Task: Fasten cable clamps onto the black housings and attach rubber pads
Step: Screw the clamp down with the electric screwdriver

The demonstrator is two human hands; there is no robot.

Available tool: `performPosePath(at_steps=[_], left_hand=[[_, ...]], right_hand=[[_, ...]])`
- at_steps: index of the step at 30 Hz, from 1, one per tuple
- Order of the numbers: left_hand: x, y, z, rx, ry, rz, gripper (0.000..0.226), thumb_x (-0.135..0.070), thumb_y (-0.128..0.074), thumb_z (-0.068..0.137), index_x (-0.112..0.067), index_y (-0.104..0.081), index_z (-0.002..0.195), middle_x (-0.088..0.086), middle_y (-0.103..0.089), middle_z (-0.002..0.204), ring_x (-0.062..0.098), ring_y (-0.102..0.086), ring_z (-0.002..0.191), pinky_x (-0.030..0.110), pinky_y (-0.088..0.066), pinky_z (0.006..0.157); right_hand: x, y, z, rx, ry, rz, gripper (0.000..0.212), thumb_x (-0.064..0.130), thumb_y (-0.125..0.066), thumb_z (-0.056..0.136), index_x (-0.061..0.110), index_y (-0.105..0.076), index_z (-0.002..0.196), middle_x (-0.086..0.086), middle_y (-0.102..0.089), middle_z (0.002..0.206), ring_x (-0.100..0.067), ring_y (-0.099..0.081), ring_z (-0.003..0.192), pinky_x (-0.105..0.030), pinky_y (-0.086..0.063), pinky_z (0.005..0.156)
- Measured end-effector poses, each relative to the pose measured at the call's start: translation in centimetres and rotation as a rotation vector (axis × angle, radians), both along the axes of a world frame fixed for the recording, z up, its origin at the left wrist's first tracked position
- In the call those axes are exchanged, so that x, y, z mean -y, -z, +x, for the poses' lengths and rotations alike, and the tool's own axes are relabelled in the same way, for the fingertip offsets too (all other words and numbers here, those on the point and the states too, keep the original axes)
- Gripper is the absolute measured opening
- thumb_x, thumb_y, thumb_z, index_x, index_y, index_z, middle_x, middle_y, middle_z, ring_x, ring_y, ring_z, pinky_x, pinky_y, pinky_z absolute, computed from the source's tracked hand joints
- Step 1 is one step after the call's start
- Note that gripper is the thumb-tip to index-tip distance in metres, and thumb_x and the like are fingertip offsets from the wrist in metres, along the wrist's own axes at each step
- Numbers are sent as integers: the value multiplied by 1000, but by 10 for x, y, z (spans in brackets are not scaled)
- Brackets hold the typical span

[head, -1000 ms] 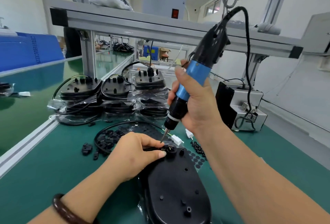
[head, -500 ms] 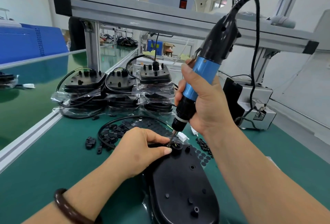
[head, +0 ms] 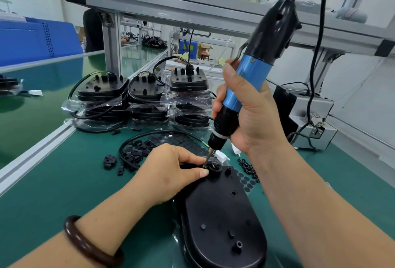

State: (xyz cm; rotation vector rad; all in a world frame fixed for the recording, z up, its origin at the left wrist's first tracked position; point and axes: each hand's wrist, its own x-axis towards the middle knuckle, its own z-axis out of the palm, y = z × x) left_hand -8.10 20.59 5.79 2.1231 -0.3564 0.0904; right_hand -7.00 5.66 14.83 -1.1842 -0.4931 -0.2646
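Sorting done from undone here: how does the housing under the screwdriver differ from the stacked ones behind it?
The near housing lies single on the mat; the stacked housings form three piles with clear plastic between. The left hand pinches the clamp on the near housing under the screwdriver bit; the stacked housings sit untouched. Both are black, bosses up.

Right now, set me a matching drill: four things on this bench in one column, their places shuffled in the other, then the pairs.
1. blue-and-black electric screwdriver
2. black oval plastic housing
3. loose black plastic cable clamps
4. dark brown bracelet

A. on the left wrist
B. scattered on the green mat, left of the left hand
C. gripped by the right hand
D. nearest the camera, far end held by the left hand

Pairs: 1-C, 2-D, 3-B, 4-A.
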Motion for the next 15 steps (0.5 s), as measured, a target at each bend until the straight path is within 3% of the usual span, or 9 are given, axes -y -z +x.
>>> performPosePath(at_steps=[10, 15], left_hand=[[-2, 2, 1, 52, 9, 31, 20, -37, -80, 72, -40, -71, 89, -28, -66, 84, -16, -58, 85, -3, -39, 71], [-3, 3, 3, 50, 17, 52, 22, -41, -81, 70, -41, -71, 89, -31, -64, 86, -22, -54, 88, -9, -34, 70]], right_hand=[[-7, -5, 1, 44, -89, -107, 19, 19, -67, 85, 17, -57, 101, -5, -51, 61, -22, -46, 51, -31, -42, 51], [-10, -4, 4, 42, -131, -114, 25, 17, -65, 86, 15, -57, 109, -4, -50, 61, -20, -45, 51, -30, -43, 51]])
